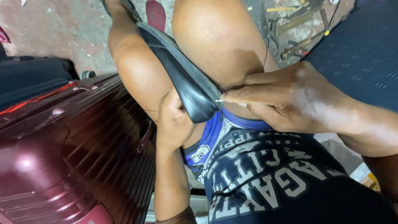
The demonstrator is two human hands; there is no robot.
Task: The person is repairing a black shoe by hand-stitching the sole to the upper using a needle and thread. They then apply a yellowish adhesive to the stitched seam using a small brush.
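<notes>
Between your knees, you are working on a strip of black leather point(186, 79) that is lying along your left thigh and running up toward 11 o'clock. Your left hand point(174, 120) is clenching around the near end of that strip from below, thumb pressed to its underside, holding it taut. Your right hand point(290, 99) is coming in from 3 o'clock, its fingertips point(232, 96) pinching something small and metallic at the strip's edge; it looks like a needle point(219, 102), though it is too small to tell for sure. A thin dark thread point(265, 54) is trailing up over your right thigh toward 12 o'clock. Judging from this, you are stitching, mid-pass through the edge, and the next move is calling for a firm push or pull on the needle while the left hand is keeping the leather from buckling.

At 9 o'clock, just beside your left knee, a ribbed maroon hard-shell suitcase point(78, 153) is lying closed, so its contents are hidden. Beyond it, at 10 o'clock, a black bag point(33, 76) is sitting with a red strip along its edge, also closed. Farther off at 1 o'clock, metal hand tools point(294, 25) are lying loose on the concrete floor point(62, 29), and a dark blue textured panel point(360, 54) is filling 2 o'clock.
</notes>
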